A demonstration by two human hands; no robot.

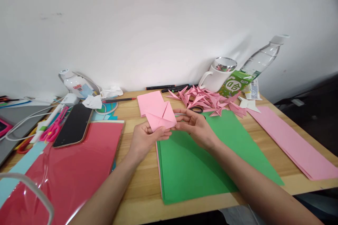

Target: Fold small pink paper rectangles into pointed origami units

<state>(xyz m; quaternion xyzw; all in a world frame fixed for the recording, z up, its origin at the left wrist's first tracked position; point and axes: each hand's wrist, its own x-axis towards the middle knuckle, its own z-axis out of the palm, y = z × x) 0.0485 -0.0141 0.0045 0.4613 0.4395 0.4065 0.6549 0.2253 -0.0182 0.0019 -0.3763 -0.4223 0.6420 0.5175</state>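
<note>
Between my two hands is a pink square of folded origami paper (160, 115), with crease lines meeting near its middle and a flap standing up a little. My left hand (145, 137) grips its lower left edge, thumb on top and fingers beneath. At the right corner, the thumb and fingertips of my right hand (194, 126) pinch the paper. Just behind it on the table lies a stack of pink paper squares (149, 100). Below my right hand rests a large green sheet (206, 161). A pile of folded pink pointed pieces (200, 98) lies behind my right hand.
A white mug (218, 75), a green carton (235, 82) and a tilted clear bottle (264, 56) stand at the back right. Long pink sheets (293, 144) lie on the right. A phone (74, 126), pink scissors (55, 126) and a red folder (74, 172) lie left.
</note>
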